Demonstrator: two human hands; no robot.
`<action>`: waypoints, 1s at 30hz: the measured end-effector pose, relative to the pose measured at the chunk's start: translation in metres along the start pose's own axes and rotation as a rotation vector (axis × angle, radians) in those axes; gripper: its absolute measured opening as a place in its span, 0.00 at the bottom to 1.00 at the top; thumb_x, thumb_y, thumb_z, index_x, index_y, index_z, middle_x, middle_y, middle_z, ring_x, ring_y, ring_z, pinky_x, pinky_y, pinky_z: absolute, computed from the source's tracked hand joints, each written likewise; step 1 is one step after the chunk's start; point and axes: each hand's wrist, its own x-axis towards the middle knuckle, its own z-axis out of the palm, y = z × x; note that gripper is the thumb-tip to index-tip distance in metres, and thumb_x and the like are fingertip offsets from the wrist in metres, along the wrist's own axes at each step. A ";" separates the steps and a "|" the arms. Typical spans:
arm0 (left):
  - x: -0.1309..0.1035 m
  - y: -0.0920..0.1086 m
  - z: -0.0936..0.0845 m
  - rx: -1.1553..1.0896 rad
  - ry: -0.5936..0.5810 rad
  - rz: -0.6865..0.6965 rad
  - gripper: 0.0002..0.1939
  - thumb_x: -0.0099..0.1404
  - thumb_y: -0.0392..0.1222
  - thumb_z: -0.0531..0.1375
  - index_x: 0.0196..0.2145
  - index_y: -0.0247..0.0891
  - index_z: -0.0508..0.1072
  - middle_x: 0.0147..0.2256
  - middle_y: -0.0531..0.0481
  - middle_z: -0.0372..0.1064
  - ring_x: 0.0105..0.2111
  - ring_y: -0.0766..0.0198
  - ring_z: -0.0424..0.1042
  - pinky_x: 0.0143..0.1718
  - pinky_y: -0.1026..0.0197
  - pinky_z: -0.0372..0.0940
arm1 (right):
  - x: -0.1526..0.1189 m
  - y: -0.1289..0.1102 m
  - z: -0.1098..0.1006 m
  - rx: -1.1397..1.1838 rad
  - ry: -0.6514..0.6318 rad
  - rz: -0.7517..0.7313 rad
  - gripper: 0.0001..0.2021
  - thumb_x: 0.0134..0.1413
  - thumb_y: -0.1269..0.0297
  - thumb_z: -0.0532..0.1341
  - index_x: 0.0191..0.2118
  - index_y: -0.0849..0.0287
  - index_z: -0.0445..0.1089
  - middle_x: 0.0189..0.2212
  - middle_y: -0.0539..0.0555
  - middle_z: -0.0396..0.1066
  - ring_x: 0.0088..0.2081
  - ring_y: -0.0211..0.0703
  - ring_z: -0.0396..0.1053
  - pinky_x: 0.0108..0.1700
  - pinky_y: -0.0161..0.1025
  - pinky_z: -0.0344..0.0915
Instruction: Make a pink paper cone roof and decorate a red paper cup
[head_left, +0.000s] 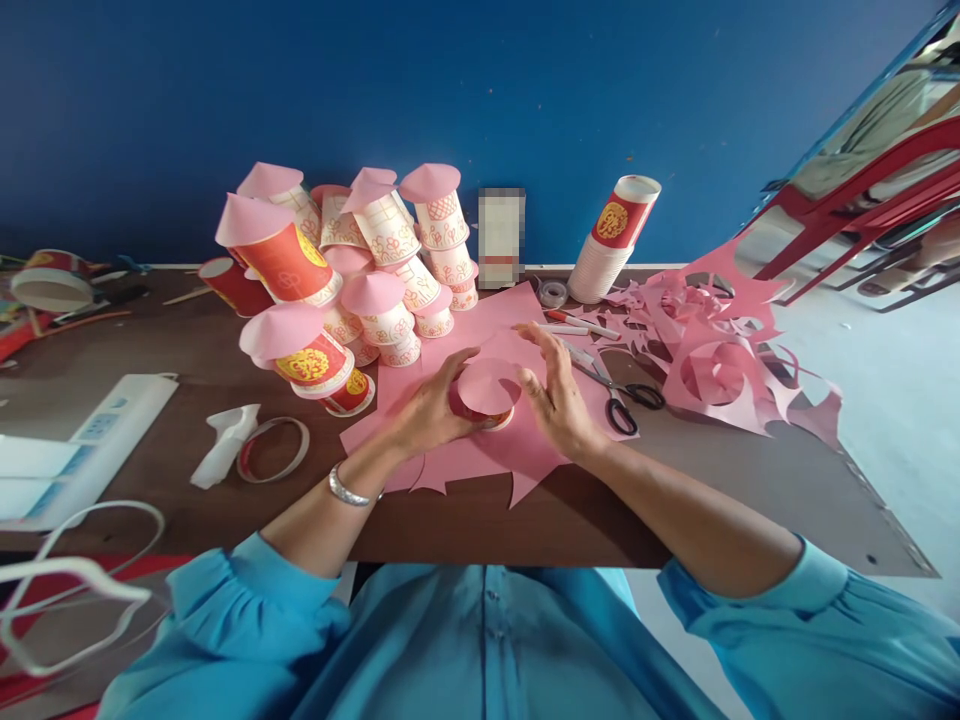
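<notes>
Blue wall [337, 90], brown table [285, 515], pale floor [885, 300]

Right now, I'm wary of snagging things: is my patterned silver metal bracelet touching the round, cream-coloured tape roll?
Apart. The head view shows a strip of brown tabletop between the silver bracelet and the tape roll.

- I can read no word, brand or number.
- A round gold emblem, too ornate for me to read, stands on the upright red paper cup [628, 217] and the red, pink-topped paper cup [306, 362].
- Blue print on the long white object [105, 428] blurs.
- Pixelation hides any lettering on the pale upright box [501, 232].
</notes>
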 end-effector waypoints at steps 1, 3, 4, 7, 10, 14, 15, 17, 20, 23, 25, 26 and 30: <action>0.000 0.000 0.000 -0.010 0.001 -0.005 0.50 0.56 0.63 0.74 0.69 0.43 0.61 0.63 0.36 0.73 0.61 0.40 0.76 0.55 0.43 0.76 | 0.001 0.002 -0.001 0.016 0.017 0.007 0.27 0.78 0.50 0.51 0.75 0.47 0.49 0.68 0.63 0.65 0.70 0.58 0.63 0.71 0.68 0.61; 0.001 -0.001 -0.001 -0.037 0.016 0.003 0.49 0.58 0.63 0.74 0.68 0.43 0.61 0.63 0.37 0.73 0.60 0.42 0.77 0.55 0.44 0.76 | 0.004 0.007 -0.003 0.038 0.051 0.024 0.26 0.78 0.54 0.51 0.75 0.47 0.49 0.67 0.62 0.67 0.69 0.56 0.64 0.71 0.67 0.62; 0.002 -0.002 -0.001 -0.052 0.034 0.019 0.47 0.59 0.62 0.74 0.68 0.43 0.61 0.64 0.38 0.73 0.61 0.42 0.76 0.56 0.44 0.76 | 0.006 0.010 -0.004 0.042 0.054 0.036 0.26 0.77 0.57 0.52 0.74 0.47 0.50 0.66 0.62 0.68 0.68 0.55 0.65 0.70 0.66 0.63; 0.003 -0.006 -0.001 -0.078 0.115 0.068 0.43 0.60 0.59 0.74 0.65 0.43 0.62 0.64 0.38 0.71 0.64 0.43 0.73 0.61 0.43 0.73 | 0.008 0.020 -0.004 0.034 -0.018 0.078 0.25 0.71 0.65 0.56 0.70 0.49 0.58 0.63 0.62 0.70 0.65 0.54 0.69 0.67 0.63 0.67; 0.004 -0.009 0.000 -0.060 0.210 0.062 0.42 0.59 0.57 0.75 0.63 0.43 0.64 0.63 0.39 0.71 0.64 0.43 0.72 0.63 0.41 0.72 | 0.006 0.024 -0.002 0.019 -0.146 0.068 0.29 0.61 0.71 0.60 0.67 0.51 0.62 0.62 0.61 0.72 0.63 0.57 0.70 0.64 0.62 0.70; 0.004 -0.012 0.003 -0.001 0.286 0.086 0.44 0.58 0.56 0.77 0.64 0.42 0.62 0.64 0.37 0.70 0.64 0.42 0.72 0.65 0.40 0.71 | 0.000 0.019 0.007 -0.006 -0.233 0.019 0.34 0.56 0.68 0.66 0.68 0.52 0.61 0.62 0.62 0.72 0.64 0.60 0.69 0.64 0.63 0.71; 0.004 -0.013 0.004 0.016 0.287 0.098 0.44 0.58 0.54 0.77 0.64 0.42 0.62 0.64 0.37 0.70 0.64 0.42 0.72 0.65 0.40 0.70 | -0.001 0.017 0.010 -0.016 -0.237 0.030 0.33 0.57 0.65 0.68 0.68 0.52 0.62 0.61 0.63 0.73 0.64 0.61 0.69 0.63 0.62 0.72; 0.003 -0.012 0.006 0.041 0.276 0.118 0.45 0.58 0.52 0.77 0.64 0.43 0.61 0.65 0.36 0.70 0.65 0.42 0.72 0.65 0.38 0.70 | -0.002 0.013 0.013 -0.030 -0.240 0.059 0.33 0.58 0.59 0.71 0.66 0.52 0.64 0.60 0.64 0.73 0.63 0.62 0.71 0.61 0.60 0.74; 0.002 -0.010 0.008 0.031 0.243 0.137 0.44 0.58 0.50 0.77 0.65 0.44 0.60 0.65 0.35 0.69 0.64 0.41 0.72 0.64 0.38 0.71 | -0.002 0.011 0.014 -0.028 -0.256 0.061 0.28 0.60 0.52 0.71 0.62 0.55 0.67 0.57 0.66 0.74 0.61 0.62 0.72 0.61 0.58 0.74; 0.001 -0.008 0.008 -0.013 0.217 0.155 0.45 0.58 0.51 0.77 0.65 0.44 0.60 0.66 0.34 0.69 0.64 0.41 0.73 0.63 0.38 0.71 | -0.001 0.011 0.012 -0.020 -0.257 0.053 0.26 0.61 0.50 0.70 0.60 0.55 0.69 0.55 0.65 0.76 0.59 0.61 0.73 0.60 0.58 0.74; 0.001 -0.007 0.008 -0.035 0.198 0.154 0.45 0.58 0.53 0.77 0.66 0.43 0.60 0.65 0.34 0.69 0.63 0.41 0.73 0.63 0.38 0.72 | 0.000 0.011 0.010 -0.020 -0.240 0.077 0.26 0.61 0.50 0.70 0.60 0.54 0.69 0.56 0.64 0.75 0.59 0.62 0.74 0.58 0.58 0.75; 0.001 -0.006 0.007 -0.043 0.187 0.149 0.45 0.59 0.54 0.76 0.66 0.43 0.60 0.65 0.35 0.70 0.62 0.41 0.74 0.62 0.38 0.72 | 0.000 0.011 0.009 -0.016 -0.235 0.093 0.27 0.61 0.50 0.71 0.61 0.54 0.69 0.56 0.64 0.75 0.59 0.62 0.74 0.58 0.58 0.75; 0.003 -0.007 0.007 -0.069 0.144 0.097 0.38 0.62 0.59 0.72 0.62 0.40 0.66 0.58 0.36 0.77 0.58 0.42 0.77 0.58 0.40 0.74 | 0.000 0.009 0.008 0.014 -0.262 0.126 0.27 0.59 0.54 0.71 0.61 0.55 0.69 0.57 0.64 0.75 0.59 0.62 0.74 0.58 0.58 0.75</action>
